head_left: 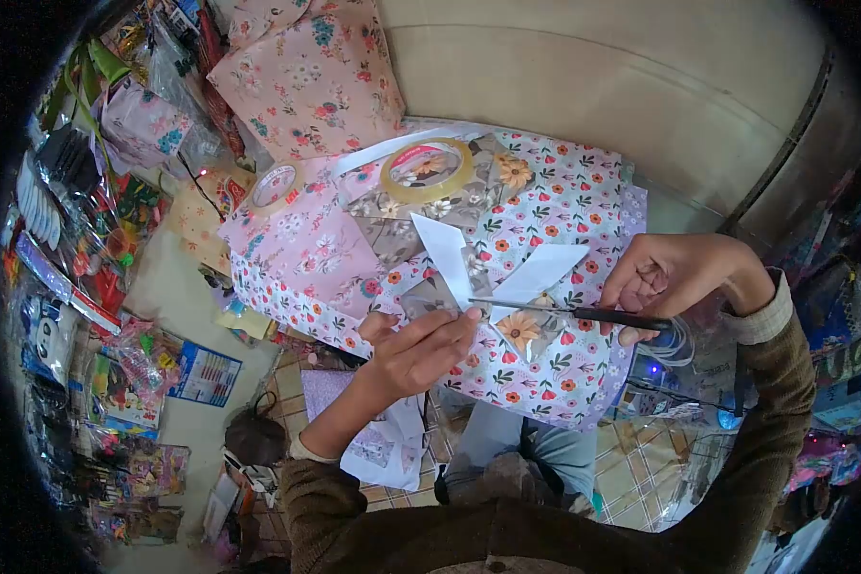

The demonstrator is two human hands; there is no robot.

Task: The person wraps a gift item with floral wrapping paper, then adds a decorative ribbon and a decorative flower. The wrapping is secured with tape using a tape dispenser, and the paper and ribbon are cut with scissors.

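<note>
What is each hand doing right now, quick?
Left hand: pressing down on the wrapping paper, fingers extended, gripping nothing.
Right hand: closed on the scissors.

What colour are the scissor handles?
Black, as far as they show inside the right hand; the scissors appear only in the head view.

Two tape rolls [427, 170] (one smaller [275, 186]), one pair of scissors [574, 311].

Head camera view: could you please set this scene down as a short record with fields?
left hand: presses the white paper onto the floral wrapping paper
right hand: grips scissors, blades at the white paper
tape rolls: clear roll and smaller roll lying on the wrapping sheets
background: packaged goods at left
</note>
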